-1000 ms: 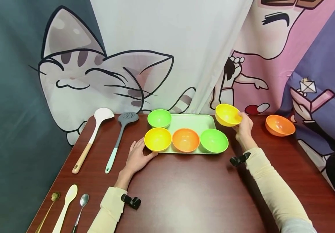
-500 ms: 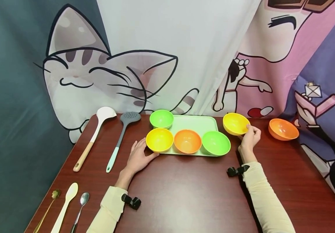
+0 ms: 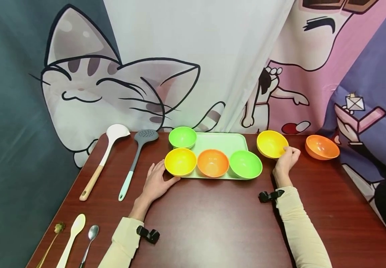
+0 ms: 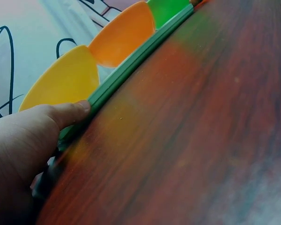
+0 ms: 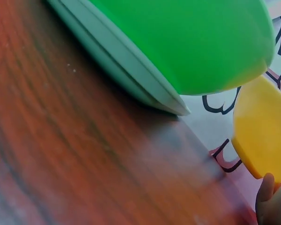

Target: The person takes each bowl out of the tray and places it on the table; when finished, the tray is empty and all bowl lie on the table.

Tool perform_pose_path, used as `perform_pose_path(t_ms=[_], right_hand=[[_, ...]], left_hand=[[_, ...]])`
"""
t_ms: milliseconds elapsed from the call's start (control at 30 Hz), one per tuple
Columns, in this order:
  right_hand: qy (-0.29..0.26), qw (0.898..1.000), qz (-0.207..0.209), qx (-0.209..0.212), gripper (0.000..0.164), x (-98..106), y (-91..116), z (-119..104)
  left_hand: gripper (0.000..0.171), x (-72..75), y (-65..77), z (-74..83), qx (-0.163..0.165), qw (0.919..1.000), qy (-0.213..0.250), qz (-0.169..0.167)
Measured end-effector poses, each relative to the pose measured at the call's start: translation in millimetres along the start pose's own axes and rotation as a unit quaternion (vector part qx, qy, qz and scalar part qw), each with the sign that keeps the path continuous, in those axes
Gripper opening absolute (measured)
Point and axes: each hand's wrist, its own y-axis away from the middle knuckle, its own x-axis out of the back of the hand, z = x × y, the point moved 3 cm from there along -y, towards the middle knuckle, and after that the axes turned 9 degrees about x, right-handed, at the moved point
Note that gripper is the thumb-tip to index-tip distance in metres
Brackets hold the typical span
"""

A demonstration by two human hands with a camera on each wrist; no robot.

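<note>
My left hand (image 3: 157, 183) holds the front-left corner of a pale green tray (image 3: 221, 139). In the left wrist view its thumb (image 4: 77, 110) lies along the tray's front rim; the other fingers are hidden there. Beside it a yellow bowl (image 3: 180, 162), an orange bowl (image 3: 212, 163) and a green bowl (image 3: 245, 165) line the tray's front. Another green bowl (image 3: 182, 137) stands at the back left. Right of the tray, my right hand (image 3: 286, 162) pinches the right side of a second yellow bowl (image 3: 272, 144), which is low over the table.
An orange bowl (image 3: 322, 147) stands at the far right. A white ladle (image 3: 107, 152) and a grey skimmer (image 3: 141, 147) lie left of the tray. Nearer are a gold spoon (image 3: 59, 227), a cream spoon (image 3: 73, 235) and a small metal spoon (image 3: 93, 233). A curtain (image 3: 240, 56) hangs behind the table.
My right hand has moved the yellow bowl right and down, away from the tray's back-right corner, and has barely moved in the last half second. The left hand stays at the tray corner.
</note>
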Motion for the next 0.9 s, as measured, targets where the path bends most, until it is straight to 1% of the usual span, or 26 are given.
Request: perform_pose_path(t_ms=[167, 367, 500, 700, 767, 900], right_hand=[[0.001, 1.000, 0.013, -0.013, 0.013, 11.7, -3.8, -1.7], [-0.002, 0.999, 0.025, -0.042, 0.012, 26.0, -13.5, -5.7], [0.007, 0.999, 0.032, -0.036, 0.011, 34.3, -20.6, -9.9], [-0.004, 0.999, 0.037, -0.033, 0.016, 47.3, -27.9, -12.9], [-0.009, 0.999, 0.037, -0.036, 0.019, 50.7, -29.5, -13.2], [-0.017, 0.998, 0.039, -0.043, 0.019, 54.5, -33.3, -14.2]], left_hand=[[0.084, -2.9, 0.0, -0.5, -0.003, 1.0000, 0.000, -0.007], [0.082, -0.7, 0.3, -0.2, -0.010, 0.9999, 0.008, 0.002], [0.081, 1.6, -0.7, 0.6, -0.016, 0.9998, 0.009, 0.004], [0.081, 1.1, 1.2, 0.6, -0.016, 0.9998, 0.012, 0.002], [0.081, 0.6, 2.6, -0.2, -0.015, 0.9998, 0.013, 0.004], [0.081, 0.9, 2.4, 0.4, -0.017, 0.9998, 0.010, 0.007]])
